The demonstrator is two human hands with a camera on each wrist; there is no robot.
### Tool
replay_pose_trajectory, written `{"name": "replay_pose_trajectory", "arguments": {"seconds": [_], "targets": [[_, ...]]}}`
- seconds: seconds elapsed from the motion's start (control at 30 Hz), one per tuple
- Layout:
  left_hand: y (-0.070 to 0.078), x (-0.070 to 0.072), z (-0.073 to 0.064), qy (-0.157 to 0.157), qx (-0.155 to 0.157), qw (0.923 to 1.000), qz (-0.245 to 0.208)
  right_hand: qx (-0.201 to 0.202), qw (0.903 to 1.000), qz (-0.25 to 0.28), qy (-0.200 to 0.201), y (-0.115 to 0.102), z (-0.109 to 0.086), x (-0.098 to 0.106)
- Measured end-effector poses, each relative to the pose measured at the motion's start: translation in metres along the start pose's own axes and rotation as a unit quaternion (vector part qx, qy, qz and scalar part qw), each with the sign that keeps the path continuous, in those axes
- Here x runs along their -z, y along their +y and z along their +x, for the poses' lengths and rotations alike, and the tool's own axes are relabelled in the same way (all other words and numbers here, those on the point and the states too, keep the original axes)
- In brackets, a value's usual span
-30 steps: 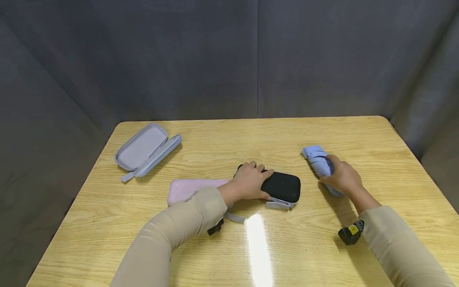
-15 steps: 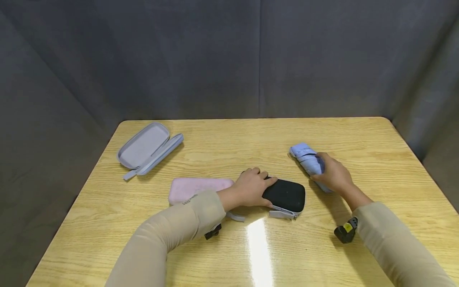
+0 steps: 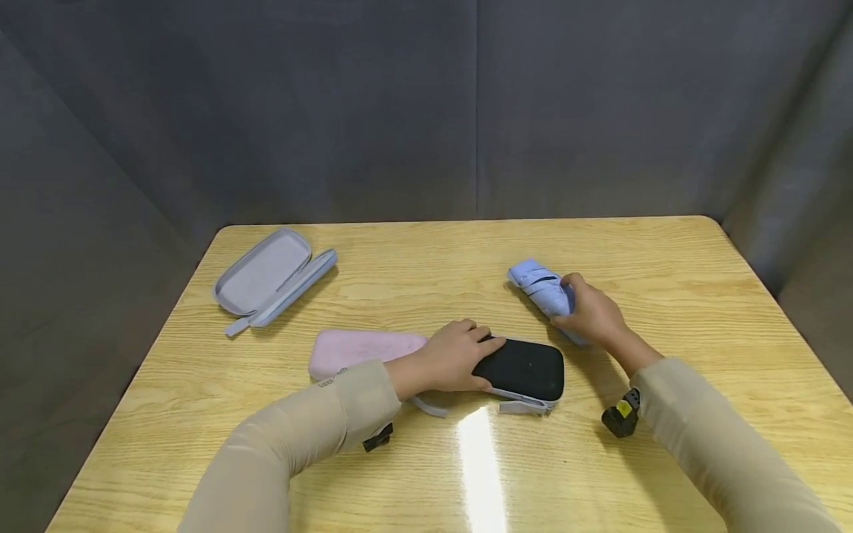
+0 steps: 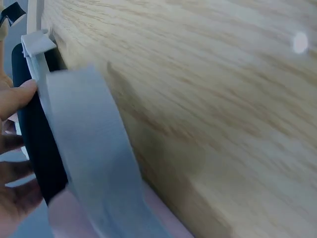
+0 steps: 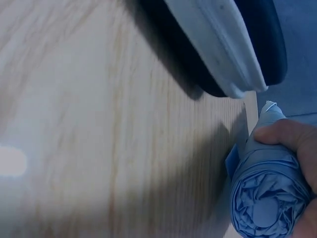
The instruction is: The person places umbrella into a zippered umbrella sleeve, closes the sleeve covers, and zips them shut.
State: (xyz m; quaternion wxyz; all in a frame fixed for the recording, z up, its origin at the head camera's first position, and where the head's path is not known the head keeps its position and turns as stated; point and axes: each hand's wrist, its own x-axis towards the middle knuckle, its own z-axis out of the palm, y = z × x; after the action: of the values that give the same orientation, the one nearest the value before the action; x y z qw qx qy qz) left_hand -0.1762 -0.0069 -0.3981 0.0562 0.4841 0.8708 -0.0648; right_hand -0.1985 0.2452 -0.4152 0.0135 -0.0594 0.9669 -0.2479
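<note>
My left hand (image 3: 455, 357) grips a black zip case (image 3: 526, 370) from above, thumb at its near zipped side and fingers across the top. The left wrist view shows the thumb and fingers on either side of the case (image 4: 37, 134). A folded blue umbrella (image 3: 543, 287) is held in my right hand (image 3: 593, 314), thumb and fingers around its near half. The right wrist view shows the rolled fabric end of this umbrella (image 5: 267, 198) close beside the case. Partly under my left forearm lies a pink case (image 3: 363, 348).
An open grey-blue case (image 3: 266, 274) lies at the back left of the wooden table (image 3: 426, 259). Grey straps (image 3: 432, 407) from the pink and black cases lie toward the front. A dark curtain (image 3: 426, 111) hangs behind the table.
My right hand has moved left with the umbrella, closer to the black case. My left hand has shifted slightly toward me with the black case.
</note>
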Motion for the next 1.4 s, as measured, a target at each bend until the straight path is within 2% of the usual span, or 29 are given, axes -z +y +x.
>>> {"name": "replay_pose_trajectory", "arguments": {"seconds": [0.1, 0.23, 0.47, 0.6, 0.77, 0.87, 1.17, 1.4], "targets": [[-0.006, 0.000, -0.005, -0.004, -0.010, 0.9987, -0.050, 0.018, 0.9998, -0.002, 0.004, -0.005, 0.004, -0.001], [-0.012, 0.002, -0.014, -0.008, 0.001, 0.9910, -0.134, 0.047, 0.9988, -0.011, -0.001, -0.013, 0.008, 0.000], [-0.022, 0.006, -0.033, 0.012, 0.035, 0.9805, -0.193, 0.064, 0.9978, -0.013, -0.004, -0.022, 0.014, 0.001], [-0.034, 0.002, -0.045, 0.035, 0.058, 0.9674, -0.244, 0.069, 0.9976, 0.006, -0.002, -0.025, 0.016, 0.000], [-0.047, -0.001, -0.063, 0.076, 0.095, 0.9454, -0.302, 0.078, 0.9969, 0.011, -0.001, -0.028, 0.018, -0.004], [-0.055, -0.003, -0.070, 0.093, 0.123, 0.9351, -0.319, 0.080, 0.9967, 0.006, 0.003, -0.028, 0.019, -0.007], [-0.091, -0.007, -0.090, 0.143, 0.219, 0.9156, -0.305, 0.103, 0.9947, 0.002, 0.009, -0.037, 0.025, -0.007], [-0.110, -0.002, -0.105, 0.174, 0.267, 0.8905, -0.325, 0.113, 0.9936, 0.001, 0.003, -0.047, 0.034, -0.007]]}}
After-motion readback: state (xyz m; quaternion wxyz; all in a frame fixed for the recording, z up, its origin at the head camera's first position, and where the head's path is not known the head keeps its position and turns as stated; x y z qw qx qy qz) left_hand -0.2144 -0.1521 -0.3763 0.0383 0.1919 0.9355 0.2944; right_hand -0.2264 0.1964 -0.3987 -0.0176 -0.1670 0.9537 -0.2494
